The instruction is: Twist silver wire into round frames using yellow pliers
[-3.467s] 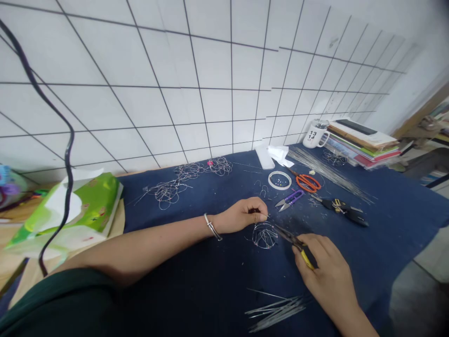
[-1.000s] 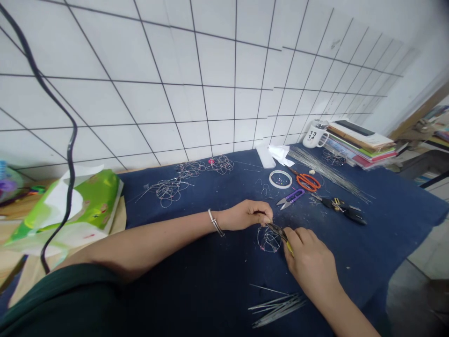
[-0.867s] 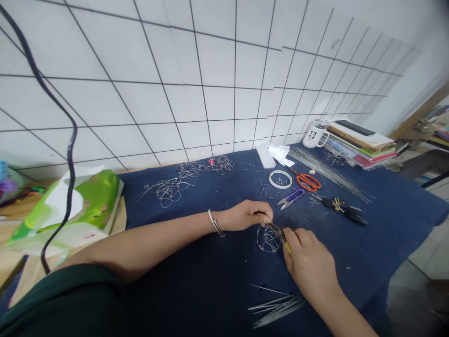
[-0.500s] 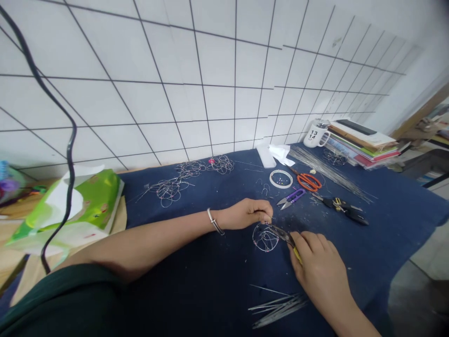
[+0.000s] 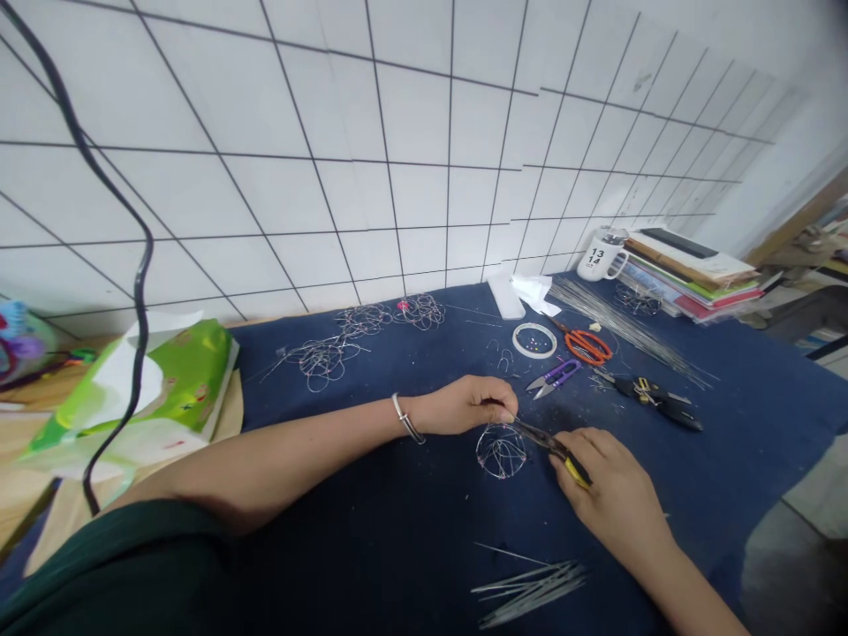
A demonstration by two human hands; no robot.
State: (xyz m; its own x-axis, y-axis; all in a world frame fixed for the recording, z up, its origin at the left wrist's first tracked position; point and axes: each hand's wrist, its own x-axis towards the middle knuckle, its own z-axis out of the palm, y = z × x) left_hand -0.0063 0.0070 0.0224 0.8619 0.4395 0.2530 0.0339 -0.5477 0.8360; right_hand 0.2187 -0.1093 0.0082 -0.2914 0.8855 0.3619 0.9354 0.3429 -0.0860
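Note:
My left hand (image 5: pixel 473 405) pinches the top of a round wire ornament (image 5: pixel 502 452) with small pinkish beads along its wires; the ornament hangs just below the fingertips. In my right hand (image 5: pixel 609 481) is a pair of pliers (image 5: pixel 566 464) with yellow and black handles. Their jaws reach left to the top of the ornament, right by my left fingertips. Whether the jaws are closed on a wire is too small to tell. Below, a bunch of cut wires (image 5: pixel 533 590) lies on the dark blue cloth (image 5: pixel 371 548).
Tangled wire pieces (image 5: pixel 324 360) lie along the wall side. To the right are a ring dish of beads (image 5: pixel 534 341), orange scissors (image 5: pixel 588 347), purple thread snips (image 5: pixel 556 378), black-handled pliers (image 5: pixel 655 402), long wires (image 5: pixel 623 327), a mug (image 5: pixel 601 256) and stacked books (image 5: pixel 695 265). A tissue pack (image 5: pixel 185 380) sits left.
The pliers have turned and drawn slightly up, so their yellow and black handles show more. My left hand stays on the ornament. The whole view has shifted a little.

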